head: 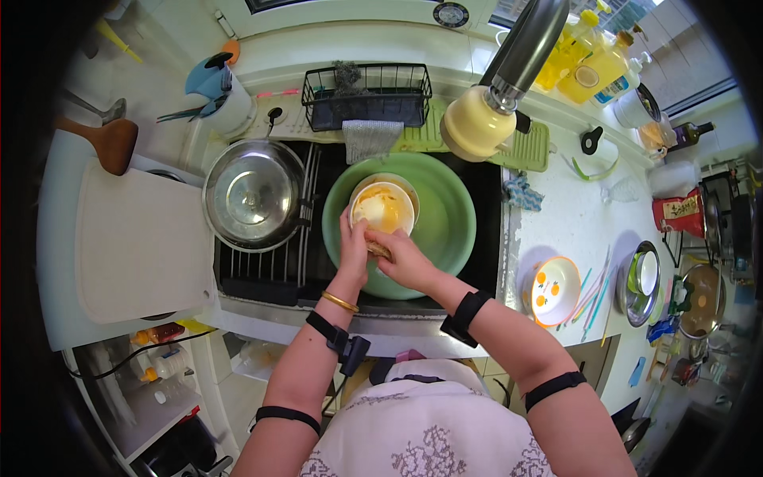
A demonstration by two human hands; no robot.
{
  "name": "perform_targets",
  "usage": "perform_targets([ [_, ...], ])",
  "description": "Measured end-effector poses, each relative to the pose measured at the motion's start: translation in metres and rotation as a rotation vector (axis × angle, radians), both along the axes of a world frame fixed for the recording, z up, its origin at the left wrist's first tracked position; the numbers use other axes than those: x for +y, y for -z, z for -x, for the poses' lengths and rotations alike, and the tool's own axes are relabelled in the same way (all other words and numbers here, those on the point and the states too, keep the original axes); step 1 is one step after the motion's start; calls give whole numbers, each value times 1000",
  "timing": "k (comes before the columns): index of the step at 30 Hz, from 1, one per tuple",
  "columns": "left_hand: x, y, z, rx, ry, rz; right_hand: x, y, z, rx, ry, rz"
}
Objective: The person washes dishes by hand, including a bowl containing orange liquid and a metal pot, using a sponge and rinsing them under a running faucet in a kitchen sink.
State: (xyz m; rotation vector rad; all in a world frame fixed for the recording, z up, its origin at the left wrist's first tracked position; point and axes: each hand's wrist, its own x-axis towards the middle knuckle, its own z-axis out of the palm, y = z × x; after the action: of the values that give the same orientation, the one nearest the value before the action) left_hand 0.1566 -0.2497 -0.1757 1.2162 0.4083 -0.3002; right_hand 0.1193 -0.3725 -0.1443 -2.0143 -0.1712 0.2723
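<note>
My left hand (pixel 354 250) grips the near left rim of a small white bowl (pixel 390 211) with orange residue inside. It is held tilted over a green plastic basin (pixel 456 208), which stands in the sink and seems to contain some liquid. My right hand (pixel 405 257) is closed around a brownish scrubbing pad (pixel 378 250), against the bowl's near edge; the fingers hide much of the pad, so its exact kind is unclear. Partly behind the white bowl, a second bowl (pixel 412 189) shows its rim inside the basin.
A faucet (pixel 486 119) with a cream spray head overhangs the basin's far right. Left of the basin, a steel pan (pixel 253 194) rests on a rack beside a cutting board (pixel 143 244). On the right counter sit an orange-patterned bowl (pixel 555 291) and several coloured straws (pixel 589 301). A wire caddy (pixel 366 95) stands behind.
</note>
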Motion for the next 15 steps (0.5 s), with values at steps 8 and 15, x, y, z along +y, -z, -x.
perform_targets([
  [8,12,-24,-12,216,259,-54,2,1,-9,-210,-118,378],
  [15,30,-21,-13,172,286,-34,-14,-3,-12,-492,-284,446],
])
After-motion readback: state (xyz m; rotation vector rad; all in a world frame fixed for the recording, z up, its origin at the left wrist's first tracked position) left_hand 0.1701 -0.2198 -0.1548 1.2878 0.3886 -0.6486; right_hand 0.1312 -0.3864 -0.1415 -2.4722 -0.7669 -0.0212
